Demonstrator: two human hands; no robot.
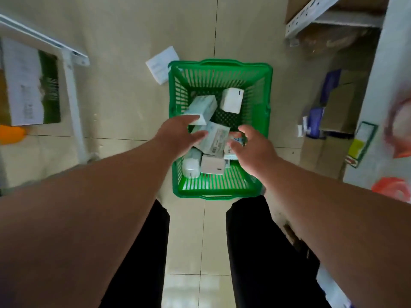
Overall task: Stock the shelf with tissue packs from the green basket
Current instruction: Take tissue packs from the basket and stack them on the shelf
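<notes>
1. We look straight down on a floor (pixel 124 41) of large pale beige tiles with thin dark joints; it is glossy and gives back soft light.
2. To our left a white metal frame (pixel 72 90) stands on the floor, with a printed carton (pixel 24 85) behind it and something orange (pixel 11 134) at the edge.
3. At upper right we see a perforated grey metal shelf rail (pixel 304 16).
4. Below it, brown cardboard boxes (pixel 338 107) and blue packets (pixel 315 121) crowd the floor.
5. A white upright panel (pixel 375 85) runs down the right side, blurred red and pink wrapping beside it.
</notes>
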